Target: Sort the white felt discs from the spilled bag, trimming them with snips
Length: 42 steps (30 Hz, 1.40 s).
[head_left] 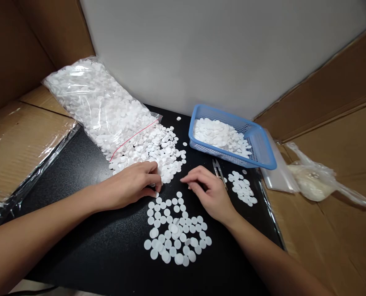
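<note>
My left hand (133, 185) lies on the black mat (87, 230) with its fingers curled, the tips resting on white discs at the edge of the spilled heap (161, 154). My right hand (209, 191) rests beside it, fingers bent and pressed together on the mat; whether it holds a disc is hidden. Between and below both hands spreads a flat patch of white discs (175, 230). A clear bag of discs (103, 107) with a red zip line lies open behind the left hand.
A blue basket (261, 146) holding discs stands at the back right. Small snips (218, 170) and a little disc pile (243, 187) lie right of my right hand. Cardboard surrounds the mat, with plastic bags (312, 179) on the right.
</note>
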Tool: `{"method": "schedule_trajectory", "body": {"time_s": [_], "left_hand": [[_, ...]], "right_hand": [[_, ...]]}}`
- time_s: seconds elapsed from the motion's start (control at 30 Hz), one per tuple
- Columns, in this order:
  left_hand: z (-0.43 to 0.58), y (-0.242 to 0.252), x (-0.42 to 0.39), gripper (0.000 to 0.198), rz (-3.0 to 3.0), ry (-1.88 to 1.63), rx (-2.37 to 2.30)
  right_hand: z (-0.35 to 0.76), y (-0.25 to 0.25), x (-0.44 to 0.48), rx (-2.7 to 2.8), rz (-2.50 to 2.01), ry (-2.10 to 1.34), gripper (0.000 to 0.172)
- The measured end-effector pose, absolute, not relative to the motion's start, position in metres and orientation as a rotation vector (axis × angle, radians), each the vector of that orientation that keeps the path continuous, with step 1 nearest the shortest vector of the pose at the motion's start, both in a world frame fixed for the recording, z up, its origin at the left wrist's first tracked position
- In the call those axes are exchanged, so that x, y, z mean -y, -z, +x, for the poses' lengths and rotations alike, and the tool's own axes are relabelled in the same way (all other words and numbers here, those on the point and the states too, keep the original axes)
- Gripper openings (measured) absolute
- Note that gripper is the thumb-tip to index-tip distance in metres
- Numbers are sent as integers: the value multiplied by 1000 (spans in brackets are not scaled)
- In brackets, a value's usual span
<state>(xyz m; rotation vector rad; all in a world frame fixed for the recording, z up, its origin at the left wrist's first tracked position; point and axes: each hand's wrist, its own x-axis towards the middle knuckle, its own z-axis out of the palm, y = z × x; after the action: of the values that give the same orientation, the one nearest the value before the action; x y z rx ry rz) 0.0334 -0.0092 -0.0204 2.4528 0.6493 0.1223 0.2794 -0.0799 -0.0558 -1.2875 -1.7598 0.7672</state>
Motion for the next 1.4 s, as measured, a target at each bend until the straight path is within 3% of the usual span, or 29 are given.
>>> {"method": "schedule_trajectory", "body": {"time_s": [0.13, 0.4, 0.6, 0.83, 1.03, 1.23, 1.4], "left_hand": [[35, 17, 8, 9, 2335, -129, -680], [37, 3, 8, 11, 2060, -235, -819], [47, 9, 25, 17, 1458, -365, -803], [50, 15, 33, 31, 1016, -396, -794], [48, 15, 35, 26, 910, -392, -799], [49, 15, 35, 18, 926, -422, -803], [50, 14, 38, 23, 849, -443, -726]], "right_hand": [[280, 61, 79, 1537, -1386, -903, 17], [277, 54, 85, 1822, -1208, -842, 17], [272, 56, 88, 1667, -1220, -974, 18], [274, 51, 87, 1735, -1288, -606, 38], [268, 49, 87, 1919, -1168, -366, 15], [311, 56, 74, 2031, -1763, 160, 17], [335, 59, 71, 1960, -2049, 67, 7]]}}
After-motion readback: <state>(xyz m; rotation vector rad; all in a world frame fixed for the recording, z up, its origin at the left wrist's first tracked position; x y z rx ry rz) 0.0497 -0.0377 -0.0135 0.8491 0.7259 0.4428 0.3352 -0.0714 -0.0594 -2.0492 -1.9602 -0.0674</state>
